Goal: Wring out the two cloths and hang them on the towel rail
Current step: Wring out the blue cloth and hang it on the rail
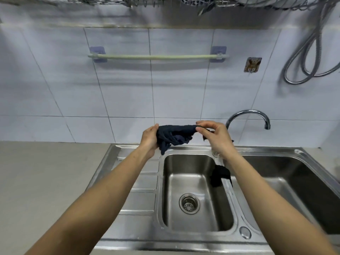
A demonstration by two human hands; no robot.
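Observation:
A dark navy cloth point(174, 136) is stretched between both hands above the back rim of the sink. My left hand point(150, 139) grips its bunched left end. My right hand point(213, 134) pinches its right end between thumb and fingers. A second dark cloth point(219, 174) lies draped over the divider between the two sink basins, partly hidden by my right forearm. The pale green towel rail point(156, 56) is fixed to the tiled wall above, with nothing on it.
A steel double sink point(139, 183) has a drain strainer point(189, 203) in the left basin. A curved tap point(248, 116) stands behind it. A metal hose point(309, 57) hangs at the right wall, a dish rack point(110, 0) overhead, and a beige counter point(46, 181) lies at left.

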